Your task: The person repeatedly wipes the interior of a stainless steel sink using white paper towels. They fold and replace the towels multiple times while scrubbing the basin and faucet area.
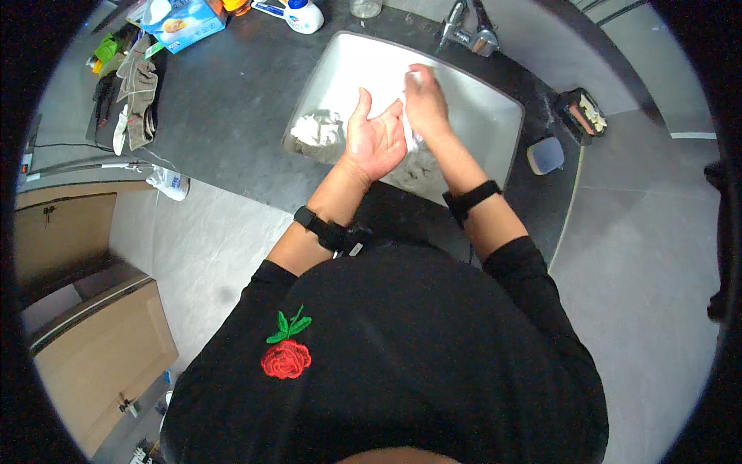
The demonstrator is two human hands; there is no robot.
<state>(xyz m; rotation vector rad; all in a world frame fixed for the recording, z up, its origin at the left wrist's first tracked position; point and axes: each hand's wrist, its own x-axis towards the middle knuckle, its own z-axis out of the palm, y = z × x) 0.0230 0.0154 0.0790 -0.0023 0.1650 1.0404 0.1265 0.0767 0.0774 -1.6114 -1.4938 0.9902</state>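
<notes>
My left hand (377, 142) is held palm up over the white sink (475, 116), its thumb and fingers apart and nothing in its palm. Just to its right, my right hand (427, 104) has its fingers curled on a white cloth (409, 130). The cloth hangs between the two hands, close to my left fingertips; its exact shape is blurred. A crumpled white cloth (316, 129) lies in the sink's left corner. Greyish wet material (416, 171) shows at the near side of the sink, partly behind my wrists; I cannot tell if it is fabric or murky water.
A chrome faucet (472, 35) stands behind the sink. On the dark countertop (232, 110) are a white bottle with a blue cap (302, 16), a blue box (185, 23) and grey work gloves (139, 87). At right lie a blue-white sponge (545, 155) and a black holder (581, 115).
</notes>
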